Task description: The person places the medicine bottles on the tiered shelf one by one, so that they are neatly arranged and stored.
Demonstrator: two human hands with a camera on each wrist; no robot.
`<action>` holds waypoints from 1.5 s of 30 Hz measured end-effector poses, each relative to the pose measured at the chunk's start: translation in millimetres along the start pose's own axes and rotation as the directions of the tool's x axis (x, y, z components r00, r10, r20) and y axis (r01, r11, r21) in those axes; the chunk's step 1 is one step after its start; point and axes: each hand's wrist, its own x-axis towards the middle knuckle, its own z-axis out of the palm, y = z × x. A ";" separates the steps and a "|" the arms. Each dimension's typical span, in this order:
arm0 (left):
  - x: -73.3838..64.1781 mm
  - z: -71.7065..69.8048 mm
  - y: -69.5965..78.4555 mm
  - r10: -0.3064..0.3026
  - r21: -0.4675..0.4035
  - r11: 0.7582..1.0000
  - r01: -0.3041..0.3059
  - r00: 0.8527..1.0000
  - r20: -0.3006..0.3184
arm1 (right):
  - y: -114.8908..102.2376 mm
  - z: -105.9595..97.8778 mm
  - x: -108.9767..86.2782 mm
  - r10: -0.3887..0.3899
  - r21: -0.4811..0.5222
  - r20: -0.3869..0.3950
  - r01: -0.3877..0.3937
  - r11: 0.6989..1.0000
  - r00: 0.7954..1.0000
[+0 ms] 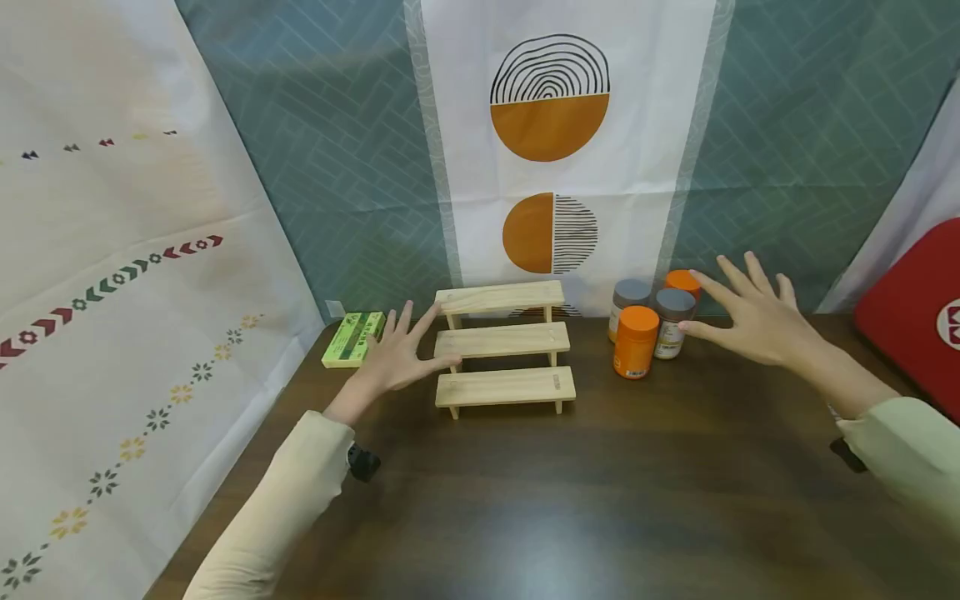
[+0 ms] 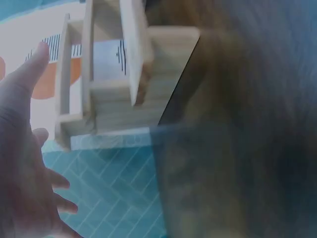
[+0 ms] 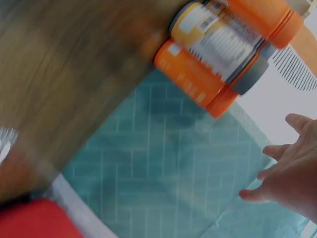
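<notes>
Dark brown tabletop [image 1: 525,500] stretches before a teal and white cloth backdrop [image 1: 322,142], on which round orange figures are printed. Above the table, the left hand [image 1: 397,358] is raised with its fingers spread apart, near the left end of a wooden rack [image 1: 504,385] of three steps. The right hand [image 1: 757,321] is also lifted, its fingers wide apart, near the front orange jar [image 1: 636,343], the rear orange jar [image 1: 682,282], the nearer grey-capped jar [image 1: 672,325] and the farther grey-capped jar [image 1: 628,296]. These four stand upright, close together, to the right of the rack; their caps are on, so I cannot tell the contents. Both forearms reach forward and inward. Left of the rack, a green box [image 1: 352,340] lies flat, its inside hidden. Farther right, a red case [image 1: 918,308] is partly cut off.
</notes>
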 end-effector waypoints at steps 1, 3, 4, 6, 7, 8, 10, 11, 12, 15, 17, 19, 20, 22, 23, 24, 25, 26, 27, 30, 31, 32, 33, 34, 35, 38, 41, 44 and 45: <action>-0.1 3.4 0.7 0.006 -0.012 1.000 -0.006 1.000 -0.009 | -2.9 1.8 1.0 -0.005 0.017 -0.007 0.005 1.000 1.000; -0.7 8.6 2.2 0.024 -0.026 0.999 -0.025 0.999 -0.036 | -8.8 5.1 2.7 -0.008 0.057 -0.034 0.009 0.998 0.999; -0.9 10.7 3.0 0.034 -0.033 0.999 -0.035 0.998 -0.052 | -11.7 7.0 3.4 -0.008 0.086 -0.057 0.013 0.996 0.998; -1.2 14.8 4.1 0.050 -0.037 0.998 -0.053 0.995 -0.082 | -17.9 11.7 4.5 -0.001 0.159 -0.114 0.019 0.987 0.993; -1.6 16.8 4.5 0.057 -0.048 0.997 -0.062 0.994 -0.094 | -21.3 14.6 4.9 0.001 0.192 -0.149 0.028 0.981 0.989; -1.9 19.1 5.1 0.063 -0.058 0.996 -0.069 0.993 -0.103 | -24.6 17.9 5.2 0.001 0.223 -0.182 0.040 0.974 0.983; -1.6 24.8 5.9 0.076 -0.098 0.991 -0.089 0.989 -0.125 | -31.0 25.1 5.1 -0.007 0.265 -0.255 0.077 0.961 0.967; -1.2 28.1 6.5 0.086 -0.139 0.985 -0.105 0.987 -0.135 | -33.9 28.8 4.9 -0.007 0.279 -0.287 0.091 0.956 0.958; -0.7 31.9 7.2 0.098 -0.191 0.973 -0.126 0.984 -0.150 | -36.5 32.5 4.6 -0.008 0.287 -0.315 0.103 0.952 0.949; 1.0 45.6 9.9 0.127 -0.369 0.908 -0.197 0.970 -0.206 | -43.4 43.5 3.8 0.000 0.305 -0.374 0.124 0.944 0.927; 1.0 55.0 11.9 0.122 -0.480 0.848 -0.225 0.964 -0.236 | -48.0 49.8 3.6 0.034 0.336 -0.380 0.103 0.936 0.924; 0.7 64.7 14.3 0.105 -0.554 0.797 -0.242 0.958 -0.267 | -52.4 55.5 2.7 0.076 0.367 -0.373 0.072 0.928 0.925; 0.6 69.2 15.4 0.089 -0.585 0.773 -0.245 0.955 -0.282 | -54.5 57.8 1.8 0.100 0.385 -0.366 0.052 0.921 0.925; 1.2 75.8 17.5 0.046 -0.639 0.727 -0.251 0.946 -0.320 | -58.4 60.3 0.8 0.140 0.419 -0.352 0.022 0.908 0.926; 2.1 78.0 17.9 0.018 -0.660 0.707 -0.252 0.940 -0.340 | -60.2 60.6 1.0 0.152 0.434 -0.346 0.015 0.901 0.926; 2.9 79.5 18.0 -0.009 -0.679 0.689 -0.255 0.933 -0.359 | -61.8 60.9 1.8 0.156 0.445 -0.344 0.015 0.895 0.926; 1.4 77.3 20.5 -0.033 -0.699 0.667 -0.257 0.927 -0.373 | -63.6 61.3 2.6 0.165 0.455 -0.341 0.009 0.890 0.925; -0.6 74.7 22.8 -0.063 -0.718 0.650 -0.250 0.923 -0.379 | -65.2 62.0 3.5 0.170 0.466 -0.340 0.008 0.885 0.925; -2.1 72.0 24.9 -0.086 -0.738 0.629 -0.246 0.920 -0.381 | -66.4 62.9 4.4 0.176 0.475 -0.338 0.006 0.880 0.924; -6.4 64.8 31.8 -0.135 -0.800 0.554 -0.232 0.922 -0.362 | -69.2 65.9 6.5 0.196 0.488 -0.332 -0.010 0.873 0.923; -7.9 64.0 34.6 -0.144 -0.820 0.523 -0.233 0.924 -0.354 | -69.5 67.6 6.3 0.207 0.493 -0.329 -0.020 0.870 0.921; -6.8 66.2 34.4 -0.152 -0.833 0.500 -0.235 0.923 -0.352 | -69.5 68.8 6.3 0.213 0.496 -0.329 -0.023 0.868 0.920; -5.9 68.2 34.3 -0.160 -0.846 0.476 -0.239 0.923 -0.351 | -69.8 69.5 6.5 0.217 0.498 -0.329 -0.027 0.867 0.919; -5.2 69.9 33.9 -0.164 -0.856 0.454 -0.245 0.922 -0.351 | -70.3 70.0 6.7 0.217 0.498 -0.329 -0.026 0.867 0.919; -5.0 71.3 33.5 -0.167 -0.864 0.437 -0.250 0.922 -0.351 | -71.0 70.5 7.1 0.214 0.497 -0.332 -0.023 0.868 0.919; -6.0 74.2 31.5 -0.173 -0.874 0.418 -0.246 0.923 -0.343 | -73.0 72.4 7.7 0.214 0.493 -0.331 -0.025 0.870 0.919; -8.2 75.8 30.2 -0.181 -0.880 0.416 -0.228 0.928 -0.326 | -74.3 73.7 8.2 0.209 0.493 -0.314 -0.029 0.870 0.926; -8.5 76.6 30.5 -0.183 -0.889 0.407 -0.208 0.935 -0.303 | -73.4 74.0 8.8 0.215 0.504 -0.293 -0.041 0.863 0.932; -8.5 77.1 31.2 -0.182 -0.894 0.400 -0.199 0.939 -0.291 | -72.6 74.1 8.9 0.219 0.507 -0.287 -0.046 0.861 0.932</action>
